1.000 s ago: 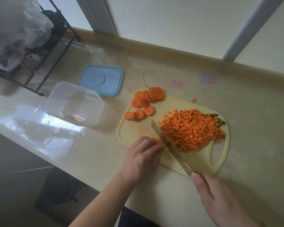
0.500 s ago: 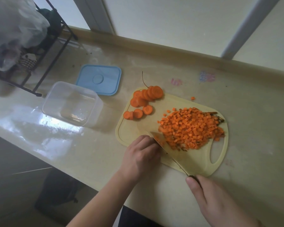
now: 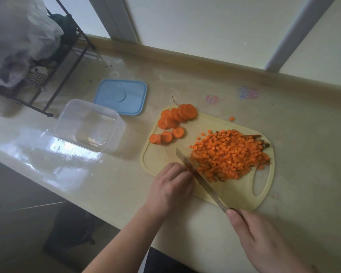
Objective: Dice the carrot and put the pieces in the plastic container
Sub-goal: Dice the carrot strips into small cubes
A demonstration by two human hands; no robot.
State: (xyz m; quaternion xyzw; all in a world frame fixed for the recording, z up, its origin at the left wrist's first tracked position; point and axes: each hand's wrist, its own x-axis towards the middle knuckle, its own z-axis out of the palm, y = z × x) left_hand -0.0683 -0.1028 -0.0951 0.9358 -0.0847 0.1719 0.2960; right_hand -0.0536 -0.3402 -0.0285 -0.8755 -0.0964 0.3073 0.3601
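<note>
A board (image 3: pixel 234 196) is lying on the desk (image 3: pixel 303 154), carrying slices (image 3: pixel 173 123) at its far left and dice (image 3: pixel 230 156) to their right. A knife (image 3: pixel 197 176) is lying between the dice and the left hand (image 3: pixel 171 186). A container (image 3: pixel 89 125) is sitting left of the board, a lid (image 3: pixel 120 96) behind it.

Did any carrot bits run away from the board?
Yes, one. A single carrot cube lies on the counter just past the far edge of the cutting board, apart from the diced pile. The rest of the carrot is on the board. The container holds no carrot yet.
</note>
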